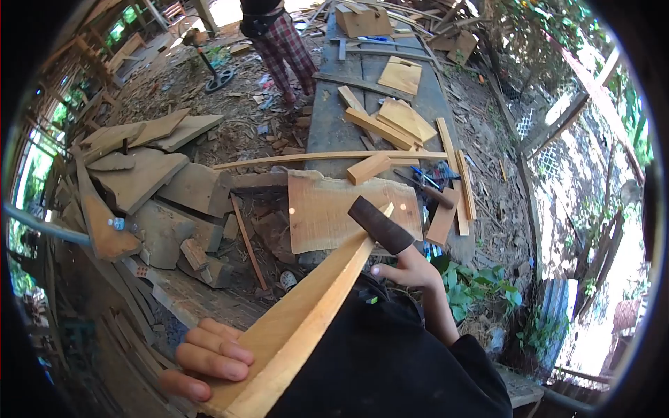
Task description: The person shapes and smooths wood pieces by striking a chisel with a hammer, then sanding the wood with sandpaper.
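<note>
A long pale wooden board slants up from the bottom of the view, narrowing away from me. My left hand grips its near end, fingers lying over the left side. Across the far end sits a dark oblong block, and a pale wooden tip shows just beyond it. My right hand is closed at the block's lower end, thumb pointing left; its other fingers are mostly hidden. Behind them, a wide rough-edged plank lies on the workbench.
Wooden offcuts, a long thin strip and a wooden-handled tool lie on the bench. Large slabs are piled at left. A person in plaid trousers stands behind. Leafy plants grow at right.
</note>
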`<action>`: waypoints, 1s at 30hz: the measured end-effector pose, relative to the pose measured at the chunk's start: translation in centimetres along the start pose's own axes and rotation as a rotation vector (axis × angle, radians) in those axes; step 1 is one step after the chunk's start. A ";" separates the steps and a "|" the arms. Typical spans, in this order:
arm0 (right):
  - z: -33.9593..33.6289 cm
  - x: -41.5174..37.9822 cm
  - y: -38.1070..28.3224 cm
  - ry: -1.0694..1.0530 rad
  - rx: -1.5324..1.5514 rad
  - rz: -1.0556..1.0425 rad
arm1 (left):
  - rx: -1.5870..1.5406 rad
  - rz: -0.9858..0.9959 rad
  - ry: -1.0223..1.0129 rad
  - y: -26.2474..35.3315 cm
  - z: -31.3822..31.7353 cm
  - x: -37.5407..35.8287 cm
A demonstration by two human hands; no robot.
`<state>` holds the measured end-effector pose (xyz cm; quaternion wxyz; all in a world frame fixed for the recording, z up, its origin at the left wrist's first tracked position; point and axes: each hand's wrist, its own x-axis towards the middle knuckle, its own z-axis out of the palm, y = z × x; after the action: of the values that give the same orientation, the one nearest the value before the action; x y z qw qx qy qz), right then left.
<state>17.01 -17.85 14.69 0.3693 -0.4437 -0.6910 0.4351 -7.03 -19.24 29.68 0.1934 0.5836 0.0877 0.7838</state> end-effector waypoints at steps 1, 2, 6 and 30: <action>-0.3 0.4 -0.2 0.040 0.035 -0.105 | -0.019 -0.050 -0.019 0.6 0.4 -0.1; -0.3 0.7 -0.3 0.050 0.048 -0.091 | -0.065 -0.058 -0.122 0.9 0.3 0.1; -1.5 0.0 1.1 -0.004 0.168 0.015 | -0.251 -0.042 -0.533 0.7 -0.8 1.6; -0.3 3.4 -1.2 -0.048 0.438 -0.133 | 0.101 -0.063 -0.018 1.8 -1.2 -1.0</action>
<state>15.75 -14.84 16.32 0.4680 -0.2960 -0.6165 0.5598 -8.28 -21.14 29.09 0.1888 0.5966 0.1437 0.7667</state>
